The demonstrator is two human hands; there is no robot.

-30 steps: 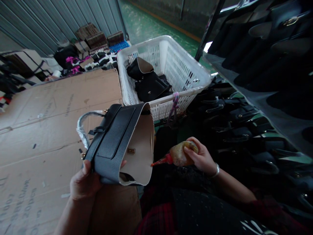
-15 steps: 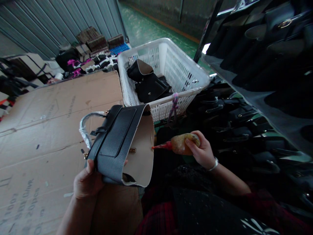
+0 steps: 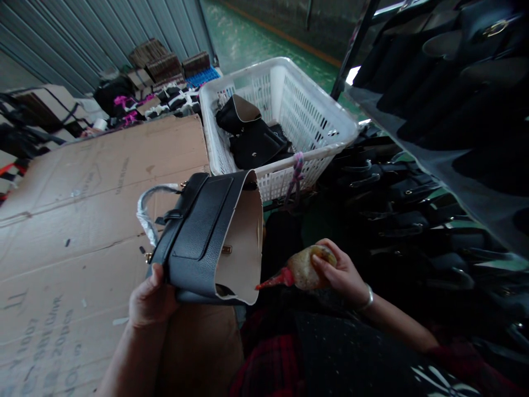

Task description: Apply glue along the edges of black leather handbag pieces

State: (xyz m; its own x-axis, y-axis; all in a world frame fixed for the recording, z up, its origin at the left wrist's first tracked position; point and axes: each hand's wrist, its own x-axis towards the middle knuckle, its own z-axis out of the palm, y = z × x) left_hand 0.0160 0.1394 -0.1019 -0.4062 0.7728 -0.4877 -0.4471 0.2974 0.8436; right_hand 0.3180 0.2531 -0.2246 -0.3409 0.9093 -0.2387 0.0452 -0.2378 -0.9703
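A black handbag (image 3: 206, 220) with a pale inner side lies tilted, its open end facing right. My left hand (image 3: 154, 298) grips its lower left part, thumb on the outside; the other fingers are mostly hidden. The bag's handle (image 3: 146, 209) is wrapped in clear film. In my right hand (image 3: 341, 275) is a squeeze bottle (image 3: 308, 268) of yellowish stuff with a red nozzle (image 3: 275, 279). The nozzle's tip is at the lower part of the bag's open rim, touching it or very close.
Cardboard (image 3: 103, 220) covers the table on the left. Behind the bag stands a white plastic basket (image 3: 314, 110) with black bag pieces (image 3: 258, 146) inside. At right, a rack (image 3: 430, 165) holds many black bags. Stacked parts (image 3: 152, 66) lie at the back left.
My right hand has brought the bottle downward, so its nozzle tip has slid from the middle of the bag's rim to near the bottom. The bag has shifted slightly up.
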